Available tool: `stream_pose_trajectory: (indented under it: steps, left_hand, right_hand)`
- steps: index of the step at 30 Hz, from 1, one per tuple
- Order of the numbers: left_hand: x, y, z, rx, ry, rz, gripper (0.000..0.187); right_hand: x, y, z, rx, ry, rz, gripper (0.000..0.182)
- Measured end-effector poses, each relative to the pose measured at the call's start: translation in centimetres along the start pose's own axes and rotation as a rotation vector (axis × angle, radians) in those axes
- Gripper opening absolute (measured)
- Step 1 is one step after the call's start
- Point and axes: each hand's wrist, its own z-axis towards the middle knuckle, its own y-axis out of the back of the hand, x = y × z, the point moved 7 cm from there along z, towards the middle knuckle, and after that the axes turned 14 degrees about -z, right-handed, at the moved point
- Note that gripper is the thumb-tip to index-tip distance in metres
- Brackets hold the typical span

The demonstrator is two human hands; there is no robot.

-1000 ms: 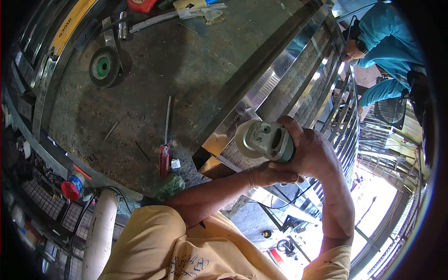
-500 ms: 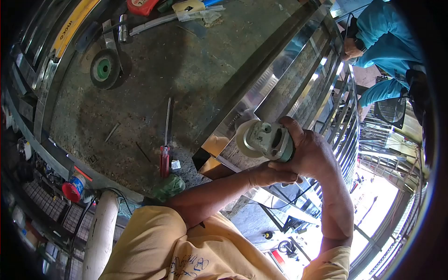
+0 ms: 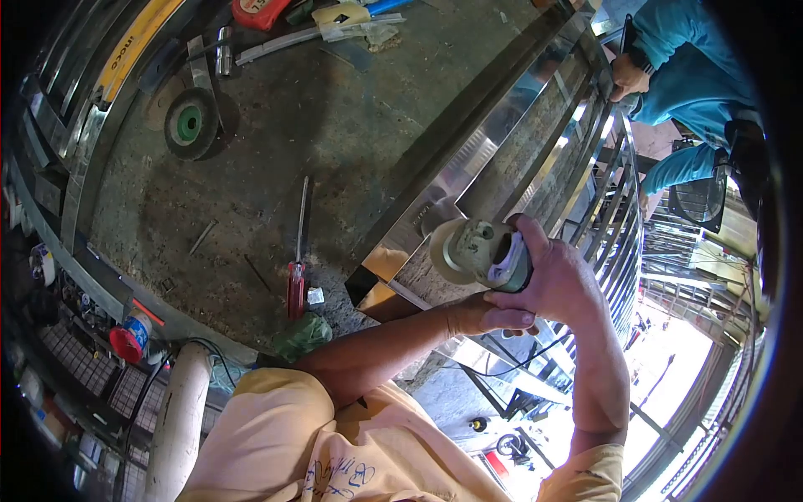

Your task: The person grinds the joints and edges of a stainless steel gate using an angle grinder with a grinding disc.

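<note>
An angle grinder (image 3: 478,249) with a pale round disc at its front is held over the corner of a shiny metal frame (image 3: 443,188). My right hand (image 3: 562,274) is wrapped round the grinder's body from the right, thumb stretched along its top side. From below, my left hand (image 3: 495,316) has its fingers closed round the body just under the right hand; most of the body is hidden by both hands. The disc overlaps the frame's polished edge in this view.
A red-handled screwdriver (image 3: 297,284), a green-centred wheel (image 3: 189,125), a socket (image 3: 223,52) and a red tape measure (image 3: 261,10) lie on the worktop (image 3: 251,167). A yellow level (image 3: 138,46) is at left. Another person's hand (image 3: 629,77) rests on the frame's far end.
The grinder and both hands have shifted slightly right and down. A violet-white light now shows on the grinder, hands and shirt. The other person's hand has moved slightly.
</note>
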Motion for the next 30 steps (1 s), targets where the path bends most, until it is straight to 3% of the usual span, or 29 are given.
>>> stream_pose_trajectory:
  steps: [2, 12, 15, 21, 26, 30]
  left_hand:
    - [0.6, 0.2, 0.0, 0.018, 0.051, 0.027, 0.055]
    - [0.0, 1.0, 0.6, 0.047, -0.026, -0.088, 0.055]
    - [0.5, 0.7, 0.3, 0.038, 0.01, -0.027, 0.055]
    - [0.1, 0.7, 0.4, 0.029, -0.011, -0.077, 0.054]
    - [-0.1, 0.8, 0.5, 0.052, -0.036, -0.117, 0.053]
    - [0.9, 0.8, 0.3, 0.047, 0.059, 0.002, 0.053]
  right_hand:
    - [-0.1, -0.2, -0.1, -0.043, 0.023, 0.056, 0.091]
    - [-0.4, -0.1, 0.5, -0.181, 0.055, 0.204, 0.092]
    - [-0.4, -0.5, 0.0, -0.081, 0.025, 0.127, 0.093]
    - [-0.6, -0.1, 0.2, -0.098, -0.044, 0.078, 0.093]
    - [-0.5, -0.1, 0.4, -0.127, -0.01, 0.149, 0.093]
    - [-0.5, -0.6, 0.1, -0.089, 0.047, 0.189, 0.095]
